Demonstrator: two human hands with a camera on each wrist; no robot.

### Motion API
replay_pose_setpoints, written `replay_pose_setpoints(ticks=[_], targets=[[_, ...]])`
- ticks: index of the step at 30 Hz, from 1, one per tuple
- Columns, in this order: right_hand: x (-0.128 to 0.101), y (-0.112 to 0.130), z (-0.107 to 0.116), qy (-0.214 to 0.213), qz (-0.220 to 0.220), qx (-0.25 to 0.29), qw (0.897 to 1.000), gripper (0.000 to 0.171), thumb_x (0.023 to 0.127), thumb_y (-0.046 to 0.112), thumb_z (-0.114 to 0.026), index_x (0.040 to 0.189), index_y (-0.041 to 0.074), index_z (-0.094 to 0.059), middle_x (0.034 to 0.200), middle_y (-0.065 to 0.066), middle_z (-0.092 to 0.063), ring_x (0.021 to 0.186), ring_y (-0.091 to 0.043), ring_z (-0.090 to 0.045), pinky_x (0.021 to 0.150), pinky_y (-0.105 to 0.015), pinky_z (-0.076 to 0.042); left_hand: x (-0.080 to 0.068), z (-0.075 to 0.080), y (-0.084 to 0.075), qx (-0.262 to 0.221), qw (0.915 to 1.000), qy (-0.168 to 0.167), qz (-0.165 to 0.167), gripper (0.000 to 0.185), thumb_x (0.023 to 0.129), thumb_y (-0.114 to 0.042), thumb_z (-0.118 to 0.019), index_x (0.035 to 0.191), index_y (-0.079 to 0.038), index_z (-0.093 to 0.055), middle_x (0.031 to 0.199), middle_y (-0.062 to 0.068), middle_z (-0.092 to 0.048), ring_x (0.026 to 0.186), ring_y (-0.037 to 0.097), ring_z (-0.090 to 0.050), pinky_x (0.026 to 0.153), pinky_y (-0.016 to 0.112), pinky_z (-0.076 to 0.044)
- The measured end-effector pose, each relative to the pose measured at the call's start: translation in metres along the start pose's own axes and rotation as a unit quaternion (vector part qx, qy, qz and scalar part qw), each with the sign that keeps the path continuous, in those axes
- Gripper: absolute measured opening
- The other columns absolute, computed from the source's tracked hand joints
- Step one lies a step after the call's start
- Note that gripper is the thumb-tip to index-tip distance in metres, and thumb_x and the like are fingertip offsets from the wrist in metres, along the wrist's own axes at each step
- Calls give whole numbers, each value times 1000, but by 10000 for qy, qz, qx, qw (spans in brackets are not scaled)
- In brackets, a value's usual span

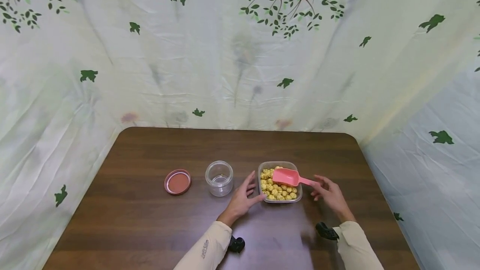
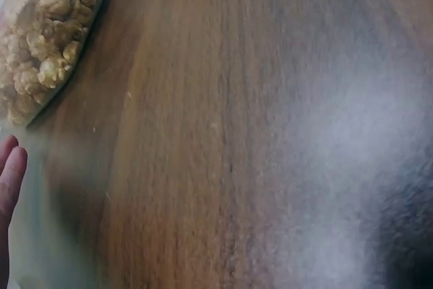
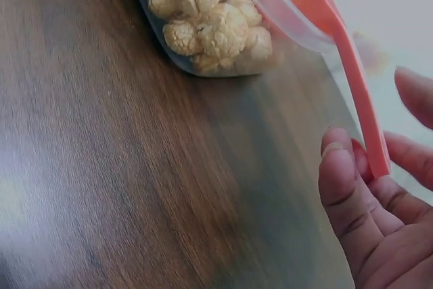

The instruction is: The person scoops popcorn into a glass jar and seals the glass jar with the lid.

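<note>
A clear plastic tub (image 1: 280, 201) holds round yellow popcorn pieces (image 1: 277, 193). Across the popcorn and the tub's right rim lies a pink scoop (image 1: 286, 176), its handle pointing right. My right hand (image 1: 333, 198) is at the handle's end; in the right wrist view its fingers spread around the handle (image 3: 362, 99) with a gap on one side. Beside the tub's left side is my left hand (image 1: 241, 201), fingers extended and thumb at the tub's near left corner. Only its fingertips (image 2: 12, 170) show in the left wrist view, near the tub's popcorn (image 2: 51, 38).
Left of the tub stands a clear round jar (image 1: 219, 182) without a lid on it. Farther left, a reddish-brown round lid (image 1: 178, 182) lies on the brown wooden table (image 1: 142, 220). A pale curtain with leaf prints (image 1: 210, 66) hangs behind the table and at both sides.
</note>
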State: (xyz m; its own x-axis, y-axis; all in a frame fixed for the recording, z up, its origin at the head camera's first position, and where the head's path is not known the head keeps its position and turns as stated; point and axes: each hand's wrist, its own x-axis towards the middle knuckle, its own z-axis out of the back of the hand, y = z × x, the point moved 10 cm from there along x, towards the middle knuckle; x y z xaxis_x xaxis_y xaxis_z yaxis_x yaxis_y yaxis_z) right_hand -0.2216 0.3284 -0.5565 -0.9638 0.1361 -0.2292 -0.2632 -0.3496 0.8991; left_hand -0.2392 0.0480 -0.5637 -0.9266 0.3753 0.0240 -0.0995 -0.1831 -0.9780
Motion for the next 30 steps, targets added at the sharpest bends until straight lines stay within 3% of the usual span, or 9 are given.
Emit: replay_pose_setpoints(ticks=[5, 12, 14, 18, 22, 30], targets=[[0, -6, -2, -69, -363, 416, 9984, 50, 96, 24, -60, 134, -7, -48, 103, -26, -60, 74, -16, -61, 64, -25, -54, 5, -6, 3, 42, 9999, 120, -22, 92, 82, -20, -78, 150, 4, -22, 147, 26, -37, 124, 40, -50, 101, 45, -43], [-1, -7, -1, -208, -566, 613, 9963, 42, 94, 20, -64, 123, -9, -55, 93, -18, -63, 72, -17, -57, 61, -23, -52, 10, -13, 8, 81, 9996, 246, 73, 96, 79, -18, -81, 150, 6, -21, 145, 27, -40, 125, 40, -49, 103, 43, -42], [0, -7, 2, -268, -577, 704, 9955, 39, 93, 16, -64, 121, -9, -56, 92, -18, -64, 71, -17, -57, 60, -22, -51, 8, -13, -2, 38, 9996, 288, 52, 97, 77, -13, -82, 149, 9, -21, 143, 30, -41, 124, 43, -49, 104, 46, -41], [1, -7, 6, -350, -532, 841, 9944, 36, 93, 12, -64, 120, -11, -56, 92, -19, -65, 69, -14, -57, 60, -22, -51, 8, -16, -6, -20, 9995, 310, -48, 99, 75, -7, -82, 149, 10, -19, 143, 33, -38, 124, 43, -48, 104, 48, -40], [1, -6, 10, -436, -493, 915, 9936, 37, 92, 12, -66, 119, -11, -57, 93, -19, -65, 68, -13, -58, 60, -22, -52, 13, -18, 8, 54, 9995, 282, -142, 103, 74, -10, -84, 151, 5, -17, 147, 30, -35, 127, 38, -48, 105, 45, -39], [0, 3, 16, -587, -331, 986, 9928, 33, 92, 8, -64, 117, -12, -58, 92, -17, -68, 74, -19, -66, 69, -25, -56, 16, -20, 9, 62, 9995, 271, -142, 107, 73, -13, -85, 152, 2, -15, 145, 29, -38, 126, 36, -48, 106, 42, -39]])
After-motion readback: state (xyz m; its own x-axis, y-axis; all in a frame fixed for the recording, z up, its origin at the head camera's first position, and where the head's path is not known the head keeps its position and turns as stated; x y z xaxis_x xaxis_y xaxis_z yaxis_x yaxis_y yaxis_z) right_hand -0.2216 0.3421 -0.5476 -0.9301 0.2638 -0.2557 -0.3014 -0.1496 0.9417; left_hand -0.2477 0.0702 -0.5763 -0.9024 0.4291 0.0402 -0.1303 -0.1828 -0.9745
